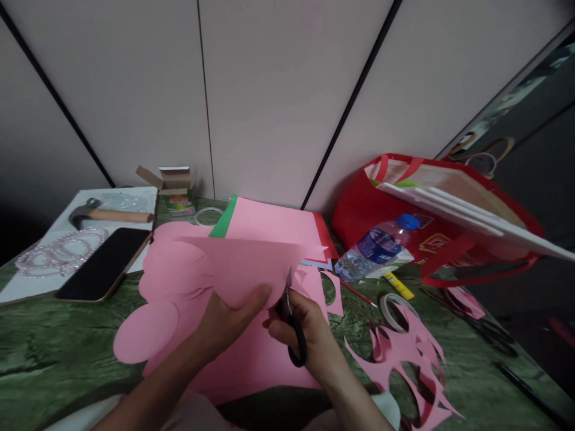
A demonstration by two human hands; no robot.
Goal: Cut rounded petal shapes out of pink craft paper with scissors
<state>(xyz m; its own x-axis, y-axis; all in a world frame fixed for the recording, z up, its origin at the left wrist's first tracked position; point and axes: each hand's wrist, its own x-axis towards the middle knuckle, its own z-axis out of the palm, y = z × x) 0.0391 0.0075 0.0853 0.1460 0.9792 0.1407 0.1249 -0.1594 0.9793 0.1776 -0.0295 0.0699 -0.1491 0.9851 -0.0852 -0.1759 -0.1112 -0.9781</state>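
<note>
My left hand (236, 317) grips a sheet of pink paper (251, 263) by its near edge, thumb on top. Black-handled scissors (295, 335) sit in my right hand (309, 329), with fingers through the loops. Their blades point away from me and meet the right part of the held sheet; I cannot tell whether they are apart. Below lie more large pink sheets (269, 365). Several round pink cut-outs (146, 332) are heaped to the left of my hands.
Pink scraps (404, 371) with round holes and a tape roll (395, 308) lie right. Beyond them stand a water bottle (372, 248) and a red bag (359, 203). At left are a phone (105, 263), beads (67, 251), a hammer (112, 215) and a small box (177, 197).
</note>
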